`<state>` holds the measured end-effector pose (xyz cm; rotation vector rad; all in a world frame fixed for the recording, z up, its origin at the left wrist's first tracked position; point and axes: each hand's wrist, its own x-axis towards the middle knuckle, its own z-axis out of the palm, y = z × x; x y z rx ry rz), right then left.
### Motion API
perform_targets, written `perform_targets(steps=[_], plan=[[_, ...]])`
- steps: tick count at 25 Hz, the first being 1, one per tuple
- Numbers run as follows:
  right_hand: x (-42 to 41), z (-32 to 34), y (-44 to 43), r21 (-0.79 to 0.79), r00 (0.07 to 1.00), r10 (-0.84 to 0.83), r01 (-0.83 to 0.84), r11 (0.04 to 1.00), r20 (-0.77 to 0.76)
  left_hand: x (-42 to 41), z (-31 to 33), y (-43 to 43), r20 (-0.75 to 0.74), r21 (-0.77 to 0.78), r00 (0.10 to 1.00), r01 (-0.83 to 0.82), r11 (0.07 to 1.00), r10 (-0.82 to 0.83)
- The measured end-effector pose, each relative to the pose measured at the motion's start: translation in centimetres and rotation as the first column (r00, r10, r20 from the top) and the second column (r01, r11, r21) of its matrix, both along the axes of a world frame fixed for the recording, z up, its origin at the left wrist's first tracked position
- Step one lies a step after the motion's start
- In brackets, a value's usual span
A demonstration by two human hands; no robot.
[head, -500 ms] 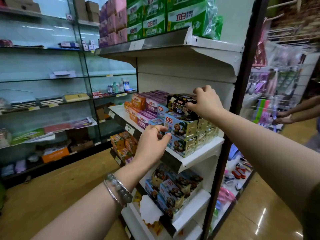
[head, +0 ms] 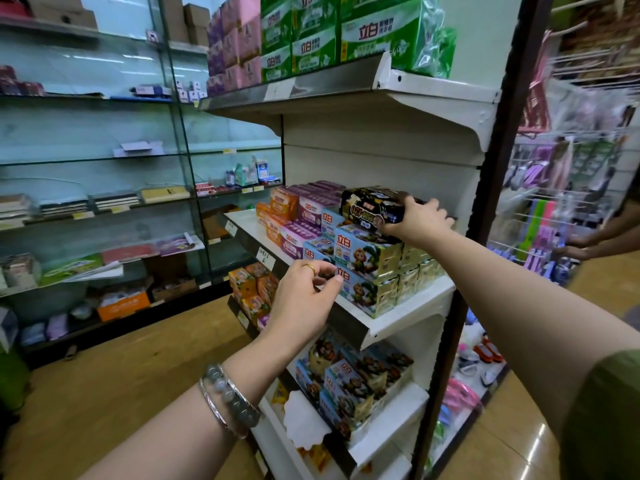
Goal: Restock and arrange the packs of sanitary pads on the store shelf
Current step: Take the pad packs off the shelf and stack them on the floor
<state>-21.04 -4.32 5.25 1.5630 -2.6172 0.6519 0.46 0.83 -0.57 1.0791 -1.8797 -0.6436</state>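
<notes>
A dark pack of sanitary pads [head: 369, 207] with yellow print lies on top of the stacked blue and green cartoon boxes [head: 367, 252] on the middle white shelf [head: 408, 315]. My right hand [head: 417, 220] grips the pack's right end from the front, fingers curled over its top. My left hand [head: 304, 299] hovers at the shelf's front edge, below the pack, with its fingers loosely curled and its thumb and forefinger close to a lower blue box [head: 360, 289]; it holds nothing.
Purple and orange packs [head: 301, 216] fill the shelf to the left. Green soap packs [head: 363, 32] sit on the top shelf, more cartoon boxes [head: 349, 382] on the one below. Glass shelving [head: 104, 202] lines the left wall. Another person's arms [head: 602, 237] reach in at the right.
My right hand has slid from the pack's top to its right end. My left hand has shifted slightly right along the shelf edge.
</notes>
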Motion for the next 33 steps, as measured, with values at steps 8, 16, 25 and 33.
perform_targets(steps=[8,16,25,33], plan=[[1.9,0.4,2.4,-0.287,0.971,0.210,-0.170,0.943,0.114,1.3,0.2,1.1,-0.036,-0.014,0.999,0.026,1.000,-0.027],[5.8,3.6,7.2,-0.545,0.618,0.608,-0.323,0.774,0.498,3.8,1.9,0.2,-0.213,0.030,0.977,0.041,0.999,-0.034],[7.3,4.1,10.5,-0.445,0.530,0.603,-0.408,0.797,0.596,5.3,2.8,1.6,-0.354,0.017,0.927,0.140,0.990,-0.125],[8.2,4.2,11.8,-0.496,0.406,0.583,-0.307,0.812,0.704,7.4,1.4,3.9,-0.438,0.009,0.873,0.244,0.970,-0.216]])
